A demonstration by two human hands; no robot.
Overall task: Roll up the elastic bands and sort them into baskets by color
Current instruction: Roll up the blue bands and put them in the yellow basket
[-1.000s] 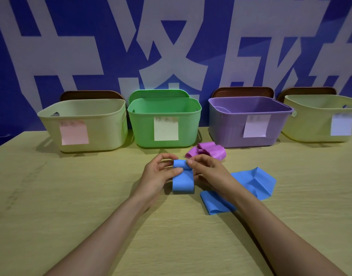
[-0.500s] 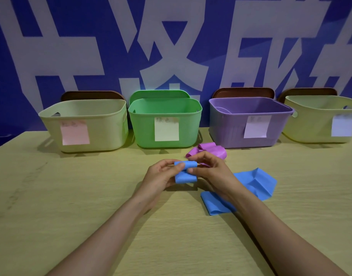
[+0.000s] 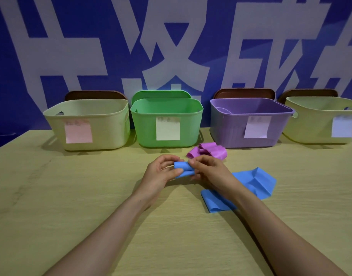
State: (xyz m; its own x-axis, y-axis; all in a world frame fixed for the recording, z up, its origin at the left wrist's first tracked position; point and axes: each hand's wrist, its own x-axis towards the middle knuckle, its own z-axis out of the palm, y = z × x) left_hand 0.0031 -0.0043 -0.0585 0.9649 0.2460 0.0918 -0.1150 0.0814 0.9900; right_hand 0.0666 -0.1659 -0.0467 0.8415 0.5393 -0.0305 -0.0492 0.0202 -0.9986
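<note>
A blue elastic band (image 3: 183,169), rolled into a short tube, is held just above the table between both hands. My left hand (image 3: 161,174) pinches its left end and my right hand (image 3: 210,172) grips its right end. A second blue band (image 3: 252,184) lies loosely folded on the table to the right, partly under my right forearm. A purple band (image 3: 209,151) sits crumpled behind my hands, in front of the purple basket (image 3: 248,124). The green basket (image 3: 167,124) stands behind on the left.
Four baskets line the back of the wooden table, each with a sticky note: cream (image 3: 87,126) at left, green, purple, and another cream one (image 3: 326,120) at far right. Lids lean behind them against the blue wall.
The loose tail of the blue band has been wound up into the roll, which now sits fully between both hands. The hands rose slightly off the table.
</note>
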